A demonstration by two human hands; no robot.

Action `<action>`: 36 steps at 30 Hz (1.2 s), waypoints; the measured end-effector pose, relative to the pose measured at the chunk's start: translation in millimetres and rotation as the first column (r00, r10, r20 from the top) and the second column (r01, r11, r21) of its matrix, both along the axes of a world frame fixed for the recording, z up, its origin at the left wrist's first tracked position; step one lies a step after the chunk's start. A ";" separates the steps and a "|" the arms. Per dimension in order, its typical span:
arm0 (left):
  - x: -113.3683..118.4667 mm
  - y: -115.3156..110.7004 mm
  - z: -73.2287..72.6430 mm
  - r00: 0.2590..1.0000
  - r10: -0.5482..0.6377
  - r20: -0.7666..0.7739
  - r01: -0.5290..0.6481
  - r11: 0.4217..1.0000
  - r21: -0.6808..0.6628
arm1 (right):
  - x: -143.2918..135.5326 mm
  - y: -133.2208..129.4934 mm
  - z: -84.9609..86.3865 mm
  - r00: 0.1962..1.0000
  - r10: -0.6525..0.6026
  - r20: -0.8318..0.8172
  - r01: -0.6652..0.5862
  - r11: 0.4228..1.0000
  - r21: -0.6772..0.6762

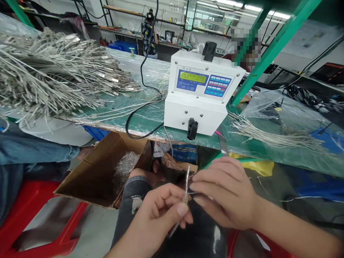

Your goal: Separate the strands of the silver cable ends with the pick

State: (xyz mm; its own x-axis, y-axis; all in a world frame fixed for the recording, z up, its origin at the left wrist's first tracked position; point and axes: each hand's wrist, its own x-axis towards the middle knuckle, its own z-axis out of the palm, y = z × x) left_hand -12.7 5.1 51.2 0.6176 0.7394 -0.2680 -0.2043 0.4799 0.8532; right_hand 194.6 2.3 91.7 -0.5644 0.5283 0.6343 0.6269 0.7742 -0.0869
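Over my lap, my left hand (170, 211) pinches a thin cable (187, 181) between thumb and fingers. The cable's shiny, silvery end points upward and its pale tail comes out below the hand. Close on the right, my right hand (225, 193) has its fingers bent together beside the cable. A thin pale strand (192, 193) runs from the cable in between its thumb and fingers; its far end is hidden there. Beyond my hands, a white machine (199, 114) with a lit display, a keypad and a black front nozzle stands on the green bench.
A large heap of pale cables (53, 71) covers the bench's left side; another bundle (274, 134) lies right. An open cardboard box (91, 175) stands beside my knees. A black cord (142, 75) hangs before the machine. Another person's leg (34, 150) is at left, near a red stool (40, 200).
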 end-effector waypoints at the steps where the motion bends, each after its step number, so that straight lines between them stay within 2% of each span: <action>1: -0.5 0.2 0.6 1.000 0.006 -0.014 -0.005 1.000 0.016 | -1.7 -0.7 2.5 0.999 -0.018 -0.046 0.013 0.996 -0.093; 3: -1.2 0.1 1.4 0.999 0.015 -0.046 -0.012 0.999 0.048 | -4.6 -2.9 8.0 0.992 -0.060 -0.113 0.025 0.956 -0.292; 6: -1.5 -0.5 1.8 0.995 0.030 -0.097 -0.020 0.995 0.094 | -7.8 -6.3 15.3 0.979 -0.145 -0.140 0.042 0.825 -0.563; 8: -1.2 -0.9 2.0 0.991 0.039 -0.126 -0.023 0.992 0.122 | -9.9 -7.4 18.0 0.977 -0.167 -0.130 0.040 0.749 -0.662; 9: -1.0 -1.1 2.1 0.990 0.040 -0.136 -0.022 0.991 0.134 | -10.9 -7.5 18.4 0.979 -0.167 -0.121 0.041 0.733 -0.679; 10: -0.8 -1.4 2.1 0.989 0.042 -0.140 -0.022 0.990 0.139 | -11.6 -7.4 18.1 0.981 -0.158 -0.112 0.043 0.741 -0.670; 11: -0.5 -1.7 1.8 0.991 0.038 -0.132 -0.020 0.991 0.133 | -12.1 -7.2 17.0 0.985 -0.139 -0.098 0.047 0.777 -0.627; 12: -0.1 -2.2 1.3 0.994 0.026 -0.111 -0.013 0.994 0.111 | -12.0 -7.0 15.5 0.992 -0.106 -0.069 0.051 0.837 -0.545; 14: 0.7 -3.2 -0.6 1.000 -0.009 -0.030 0.009 1.000 0.027 | -9.5 -5.9 11.7 0.999 -0.017 0.032 0.025 0.962 -0.271; 15: 1.1 -3.8 -2.1 1.000 -0.022 0.021 0.022 1.000 -0.019 | -6.7 -4.9 10.1 0.996 0.020 0.090 -0.009 0.993 -0.121; 17: 1.2 -4.4 -5.6 0.993 -0.032 0.113 0.042 0.995 -0.090 | 2.6 -0.6 9.1 0.981 0.055 0.187 -0.072 0.994 0.082; 19: -0.1 -4.0 -9.2 0.987 -0.017 0.159 0.036 0.992 -0.118 | 16.7 7.5 12.6 0.974 0.025 0.224 -0.060 0.986 0.153; 22: -4.7 -2.1 -13.3 0.987 0.010 0.160 0.009 0.993 -0.119 | 39.8 22.3 25.0 0.981 -0.117 0.156 0.088 0.979 0.183; 25: -8.2 0.1 -15.0 0.989 0.041 0.144 -0.025 0.993 -0.113 | 49.5 27.1 34.6 0.952 -0.299 -0.068 0.306 0.935 0.182; 27: -8.1 1.4 -14.9 0.988 0.066 0.136 -0.051 0.993 -0.108 | 42.6 20.1 32.5 0.909 -0.379 -0.175 0.390 0.920 0.037; 29: -6.1 2.6 -14.2 0.988 0.092 0.124 -0.079 0.992 -0.099 | 26.7 7.4 22.5 0.894 -0.398 -0.206 0.343 0.903 -0.257; 30: -4.7 3.0 -13.8 0.988 0.105 0.116 -0.094 0.991 -0.094 | 16.8 0.5 15.4 0.893 -0.390 -0.225 0.274 0.867 -0.417; 32: -1.6 3.4 -13.4 0.988 0.120 0.102 -0.111 0.990 -0.083 | -3.4 -11.0 -0.1 0.861 -0.418 -0.291 0.120 0.721 -0.682; 34: 1.3 3.0 -13.8 0.989 0.118 0.092 -0.111 0.991 -0.075 | -20.4 -17.2 -13.0 0.801 -0.458 -0.386 -0.040 0.602 -0.798; 36: 3.5 2.0 -15.3 0.990 0.113 0.080 -0.107 0.992 -0.070 | -31.7 -17.7 -20.4 0.737 -0.482 -0.474 -0.156 0.561 -0.813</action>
